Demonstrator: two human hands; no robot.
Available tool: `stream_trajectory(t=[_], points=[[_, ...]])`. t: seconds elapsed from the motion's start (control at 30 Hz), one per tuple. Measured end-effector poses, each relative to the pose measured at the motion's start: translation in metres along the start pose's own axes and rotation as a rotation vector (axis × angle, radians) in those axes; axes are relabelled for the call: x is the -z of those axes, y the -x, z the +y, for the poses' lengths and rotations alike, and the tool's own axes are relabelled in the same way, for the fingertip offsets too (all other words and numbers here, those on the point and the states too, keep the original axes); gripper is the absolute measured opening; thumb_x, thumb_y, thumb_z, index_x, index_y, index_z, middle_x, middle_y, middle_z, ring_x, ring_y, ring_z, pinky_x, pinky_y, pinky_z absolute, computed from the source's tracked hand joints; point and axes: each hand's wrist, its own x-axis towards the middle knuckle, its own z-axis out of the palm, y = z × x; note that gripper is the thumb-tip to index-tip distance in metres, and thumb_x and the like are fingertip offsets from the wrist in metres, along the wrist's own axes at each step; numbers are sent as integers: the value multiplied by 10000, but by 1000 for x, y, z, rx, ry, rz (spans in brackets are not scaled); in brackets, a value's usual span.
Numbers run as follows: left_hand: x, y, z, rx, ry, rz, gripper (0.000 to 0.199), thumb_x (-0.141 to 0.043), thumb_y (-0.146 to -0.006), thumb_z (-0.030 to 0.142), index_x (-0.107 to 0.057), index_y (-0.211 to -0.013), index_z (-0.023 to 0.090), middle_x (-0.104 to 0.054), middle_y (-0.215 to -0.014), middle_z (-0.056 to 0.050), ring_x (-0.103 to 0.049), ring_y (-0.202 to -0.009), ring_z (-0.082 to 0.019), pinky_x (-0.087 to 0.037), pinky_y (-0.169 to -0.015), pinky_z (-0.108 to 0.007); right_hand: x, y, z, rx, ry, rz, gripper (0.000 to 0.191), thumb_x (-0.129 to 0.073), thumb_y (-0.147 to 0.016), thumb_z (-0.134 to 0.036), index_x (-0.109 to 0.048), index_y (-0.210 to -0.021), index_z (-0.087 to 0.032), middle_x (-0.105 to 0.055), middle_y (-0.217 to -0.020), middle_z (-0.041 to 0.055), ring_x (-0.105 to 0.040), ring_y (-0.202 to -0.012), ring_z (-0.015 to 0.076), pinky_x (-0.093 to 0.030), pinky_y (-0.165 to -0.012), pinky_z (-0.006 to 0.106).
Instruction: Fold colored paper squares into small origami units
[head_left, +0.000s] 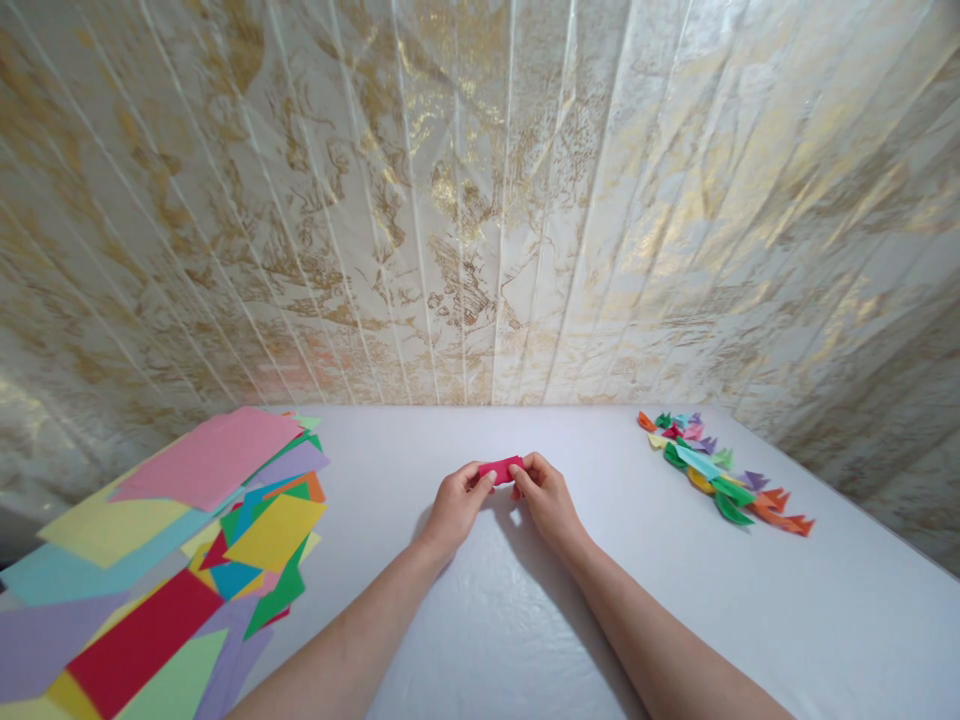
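A small folded piece of red-pink paper (pixel 500 470) is held between both hands, just above the white table (pixel 465 620). My left hand (pixel 457 505) pinches its left end between thumb and fingers. At the right end, my right hand (pixel 546 495) grips it the same way, thumb in front and fingers behind. The paper is a short, narrow strip, slightly tilted up at the right. The fingers behind it are partly hidden.
Coloured paper sheets, including a pink one (pixel 217 455) and a red one (pixel 146 640), lie overlapping at the left. Small folded paper shapes (pixel 697 462) in several colours sit at the right. A gold-patterned curtain (pixel 465 200) hangs behind the table.
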Motion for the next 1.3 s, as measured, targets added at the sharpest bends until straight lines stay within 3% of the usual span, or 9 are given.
stream_trajectory(t=[0.43,0.67,0.83,1.3], points=[[0,-1,0,16,1,29,298,-598,-777,421,-715,-813,149,-691,-755,-30,-589,-727,-177,-449,-695,-267,-1,-2,5,22,-25,2,343,-623,-779,-524,-493,-710,-214,-534,-560,-43,-507,-504,134,-411,-530,271],[1,-1,-1,39,34,29,303,-599,-786,425,-720,-834,152,-706,-787,-36,-604,-748,-180,-456,-709,-271,-1,-2,9,-6,-59,27,342,-621,-789,-489,-516,-958,-211,-541,-566,-62,-521,-496,139,-410,-527,267],[1,-3,-5,44,64,39,306,-619,-772,429,-728,-842,152,-710,-770,-31,-601,-733,-172,-447,-710,-266,-1,-1,1,1,-39,-40,324,-609,-792,-514,-560,-763,-196,-571,-651,-24,-501,-530,125,-419,-545,270],[1,-5,-10,60,93,31,329,-622,-765,439,-727,-853,140,-710,-780,-43,-596,-750,-179,-435,-724,-268,1,-1,4,7,-68,-46,301,-616,-801,-481,-541,-739,-196,-531,-580,-49,-473,-513,116,-384,-541,252]])
